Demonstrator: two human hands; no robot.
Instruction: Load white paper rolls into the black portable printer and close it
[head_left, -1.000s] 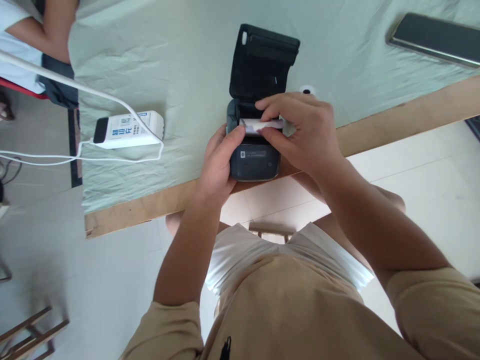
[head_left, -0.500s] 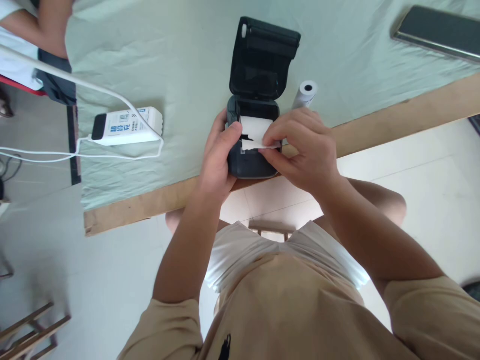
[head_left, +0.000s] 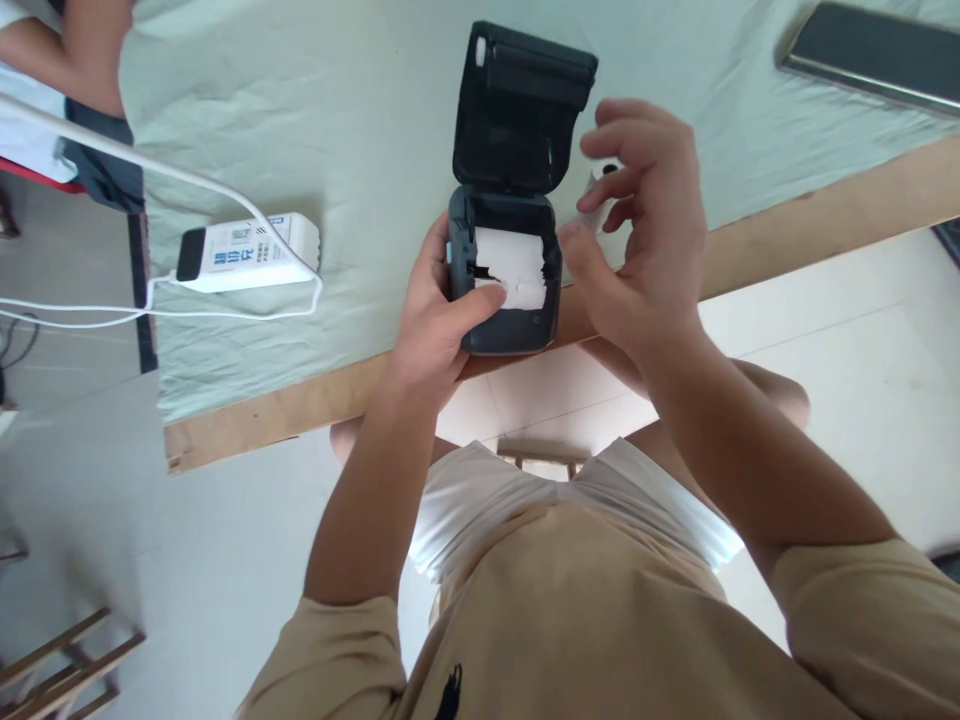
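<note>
A dark portable label printer [head_left: 504, 335] rests at the table's near edge with its lid [head_left: 517, 110] swung up. Inside its bay lies a white paper roll [head_left: 517, 255], torn along its loose end. My left hand [head_left: 442, 315] grips the printer from the left, its thumb pressing on the paper. Off to the printer's right, my right hand [head_left: 649, 220] is raised with its fingers apart and curved, holding nothing visible. Behind those fingers stands a second, small white roll [head_left: 596, 210], partly hidden by them.
A white power bank [head_left: 251, 252] with white cables lies on the green cloth [head_left: 360, 180] to the left. At the far right is a dark phone-like slab [head_left: 877, 60]. A wooden edge [head_left: 300, 420] borders the table. Another person's arm [head_left: 94, 60] shows at upper left.
My right hand has let go of the paper end and moved up and right, beside the small roll. My left thumb has slid down onto the paper.
</note>
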